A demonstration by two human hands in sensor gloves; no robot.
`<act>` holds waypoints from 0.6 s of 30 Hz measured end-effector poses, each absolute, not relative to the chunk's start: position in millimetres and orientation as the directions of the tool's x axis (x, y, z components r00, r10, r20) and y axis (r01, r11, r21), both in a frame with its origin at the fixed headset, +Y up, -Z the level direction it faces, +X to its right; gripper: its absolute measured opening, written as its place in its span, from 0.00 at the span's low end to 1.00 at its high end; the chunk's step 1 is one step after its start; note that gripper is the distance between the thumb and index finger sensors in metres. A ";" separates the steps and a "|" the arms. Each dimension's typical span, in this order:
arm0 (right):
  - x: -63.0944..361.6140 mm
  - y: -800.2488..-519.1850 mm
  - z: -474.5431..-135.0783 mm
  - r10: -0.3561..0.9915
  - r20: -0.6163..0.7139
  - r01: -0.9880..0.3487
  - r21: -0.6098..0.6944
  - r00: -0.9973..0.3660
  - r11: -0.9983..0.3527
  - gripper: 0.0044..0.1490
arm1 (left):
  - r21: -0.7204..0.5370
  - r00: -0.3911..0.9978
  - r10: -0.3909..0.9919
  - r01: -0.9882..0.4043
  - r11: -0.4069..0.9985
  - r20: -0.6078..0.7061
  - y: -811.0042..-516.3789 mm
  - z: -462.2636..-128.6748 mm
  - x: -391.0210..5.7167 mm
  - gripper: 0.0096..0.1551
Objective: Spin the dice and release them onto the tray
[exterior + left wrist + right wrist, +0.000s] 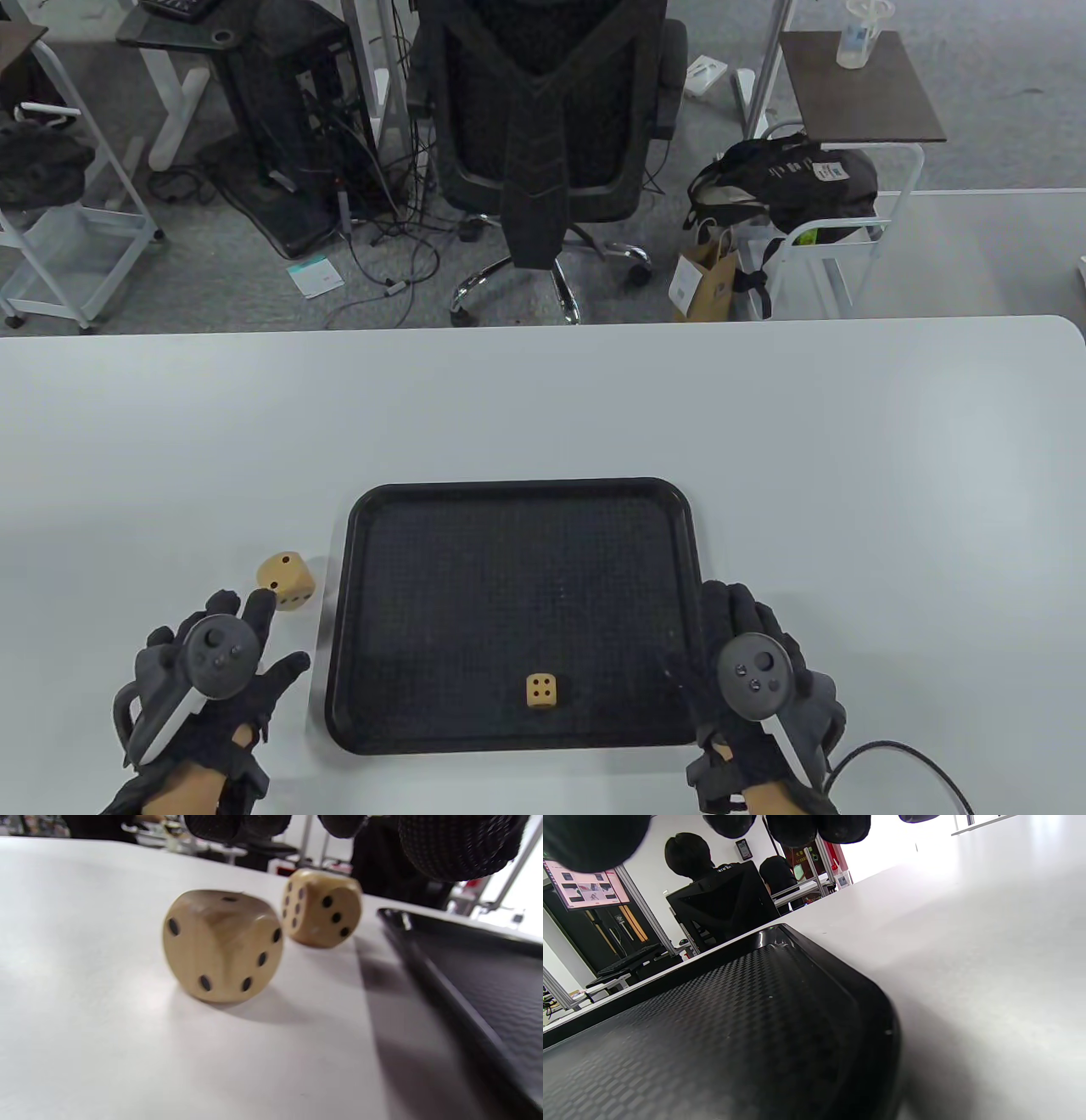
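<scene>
A black tray (pixel 522 501) lies at lower centre of the table view on the white table (pixel 543 399); 1 wooden die (pixel 540 691) sits inside it near the bottom rim, 6 up; a second die (pixel 286 582) rests on the table just left of the tray; the left wrist view shows a third die (pixel 222 946) nearer the camera, hidden under the hand from above. The left hand (pixel 212 679), lower left, has fingers straight and spread, a fingertip at the second die; contact unclear. The right hand (pixel 759 671), lower right, lies extended over the tray's right rim, holding nothing.
</scene>
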State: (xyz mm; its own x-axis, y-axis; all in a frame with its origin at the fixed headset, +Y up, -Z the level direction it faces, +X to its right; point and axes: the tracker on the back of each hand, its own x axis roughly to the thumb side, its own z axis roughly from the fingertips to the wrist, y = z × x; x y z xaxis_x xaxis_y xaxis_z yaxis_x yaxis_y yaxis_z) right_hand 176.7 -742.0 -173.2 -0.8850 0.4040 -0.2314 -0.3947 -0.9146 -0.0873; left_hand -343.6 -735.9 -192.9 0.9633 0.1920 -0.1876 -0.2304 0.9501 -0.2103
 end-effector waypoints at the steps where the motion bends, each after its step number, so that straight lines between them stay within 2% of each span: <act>1: 177.0 -742.2 -173.2 0.402 -0.234 -0.394 -0.084 -0.885 -0.915 0.55 | -0.220 0.962 0.189 -0.231 0.948 -0.197 -737.5 -193.3 -345.1 0.49; 10: 179.7 -741.2 -173.0 0.401 -0.248 -0.398 -0.065 -0.882 -0.915 0.55 | -0.340 0.943 0.036 -0.155 0.928 -0.332 -754.3 -197.0 -353.2 0.48; 14: 180.0 -741.3 -173.2 0.402 -0.243 -0.401 -0.058 -0.883 -0.914 0.55 | -0.321 0.938 0.015 -0.134 0.938 -0.347 -756.3 -198.4 -352.5 0.43; 18: 180.6 -741.3 -173.2 0.405 -0.238 -0.404 -0.057 -0.883 -0.913 0.55 | -0.307 0.945 0.026 -0.132 0.943 -0.325 -756.3 -198.7 -351.2 0.42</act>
